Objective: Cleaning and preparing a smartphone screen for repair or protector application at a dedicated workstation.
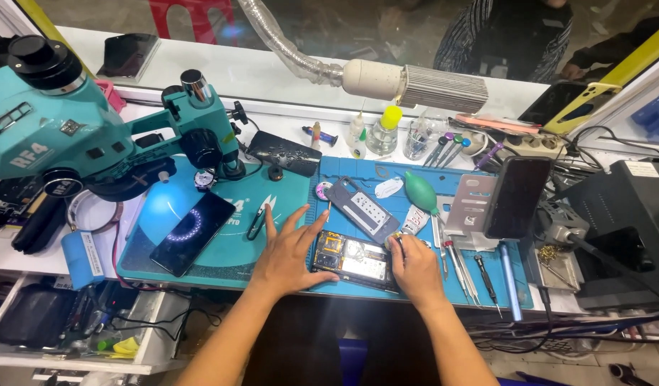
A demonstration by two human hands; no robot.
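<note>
An opened phone (356, 260), its back cover off and circuit boards exposed, lies on a blue work mat (415, 286) directly between a person's two bare hands at a crowded repair bench. The phone's long axis runs left to right, tilted slightly so its right end sits nearer the bench's near edge. The left hand (286, 254) rests flat and open, fingers spread, its fingertips touching the phone's left end as if to steady it. The right hand (415, 266) is curled closed at the phone's right end, fingers pinched around what looks like a slim tool; the tool itself is too small to tell. Both hands touch the device, with neither clearly nearer. Just beyond the phone, farther from the person, lies the detached grey back cover (362, 209), angled diagonally. To the left, well apart, a second phone (191, 232) with a lit screen sits under a teal microscope (72, 129). To the right, screwdrivers (462, 275) lie beside the right hand.
</note>
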